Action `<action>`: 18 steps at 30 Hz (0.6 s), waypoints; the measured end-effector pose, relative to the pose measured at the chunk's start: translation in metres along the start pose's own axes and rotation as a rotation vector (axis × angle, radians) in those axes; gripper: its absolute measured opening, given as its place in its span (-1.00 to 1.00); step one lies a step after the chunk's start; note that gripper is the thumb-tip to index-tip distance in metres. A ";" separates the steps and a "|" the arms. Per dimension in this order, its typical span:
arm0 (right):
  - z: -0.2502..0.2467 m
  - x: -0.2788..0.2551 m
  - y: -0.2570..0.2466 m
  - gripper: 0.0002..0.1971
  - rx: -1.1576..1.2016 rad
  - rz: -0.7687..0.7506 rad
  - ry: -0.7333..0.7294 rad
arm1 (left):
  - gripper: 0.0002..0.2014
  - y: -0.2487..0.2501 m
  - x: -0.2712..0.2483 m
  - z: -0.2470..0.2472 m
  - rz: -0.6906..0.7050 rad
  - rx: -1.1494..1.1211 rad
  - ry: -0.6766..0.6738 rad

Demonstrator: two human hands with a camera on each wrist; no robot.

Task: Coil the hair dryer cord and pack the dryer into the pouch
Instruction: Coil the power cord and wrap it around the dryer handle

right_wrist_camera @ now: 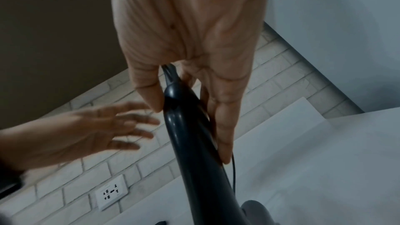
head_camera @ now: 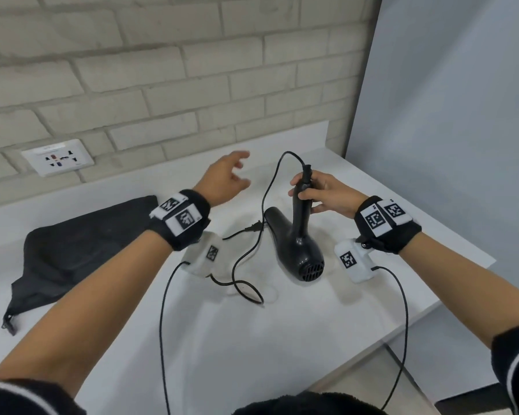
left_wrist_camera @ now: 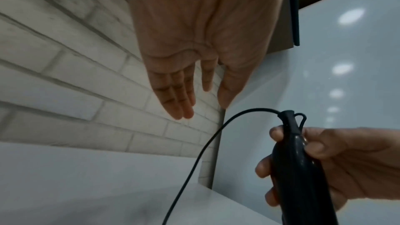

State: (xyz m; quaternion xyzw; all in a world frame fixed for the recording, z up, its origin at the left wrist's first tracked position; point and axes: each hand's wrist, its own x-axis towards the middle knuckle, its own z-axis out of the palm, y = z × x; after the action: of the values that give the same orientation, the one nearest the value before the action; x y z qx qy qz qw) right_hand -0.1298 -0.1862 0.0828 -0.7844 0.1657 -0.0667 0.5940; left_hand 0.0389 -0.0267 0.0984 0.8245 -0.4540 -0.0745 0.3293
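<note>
A black hair dryer [head_camera: 297, 244] stands on the white counter [head_camera: 210, 330] with its handle [left_wrist_camera: 298, 168] [right_wrist_camera: 192, 143] pointing up. My right hand [head_camera: 321, 193] [right_wrist_camera: 190, 78] grips the top of that handle. The black cord [head_camera: 267, 199] [left_wrist_camera: 194, 160] arcs out of the handle's end and runs down in loose loops to the counter, its plug [head_camera: 253, 227] lying by the barrel. My left hand [head_camera: 228, 178] [left_wrist_camera: 190, 91] hovers open, fingers spread, left of the cord and holding nothing. The black pouch [head_camera: 72, 253] lies flat at the left.
A white brick wall [head_camera: 132, 70] with a socket [head_camera: 57, 158] backs the counter. A pale panel [head_camera: 447, 115] closes the right side. The counter's right edge [head_camera: 450, 301] drops off near my right forearm. Thin black cables hang from both wrist cameras.
</note>
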 end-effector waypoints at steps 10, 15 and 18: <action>0.014 -0.009 0.000 -0.72 -0.023 -0.054 -0.107 | -0.70 0.007 0.030 0.039 0.056 -0.031 -0.066; 0.022 -0.003 -0.006 -0.74 -0.083 -0.080 -0.207 | -0.53 0.001 0.027 0.041 0.022 -0.170 0.053; 0.024 0.001 -0.009 -0.74 -0.089 -0.062 -0.224 | -0.75 -0.002 0.030 0.036 0.022 -0.109 0.006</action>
State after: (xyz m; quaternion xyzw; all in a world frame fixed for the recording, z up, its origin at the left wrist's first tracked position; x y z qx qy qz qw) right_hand -0.1201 -0.1621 0.0841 -0.8174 0.0766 0.0105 0.5709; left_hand 0.0418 -0.0670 0.0747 0.8004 -0.4574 -0.0930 0.3761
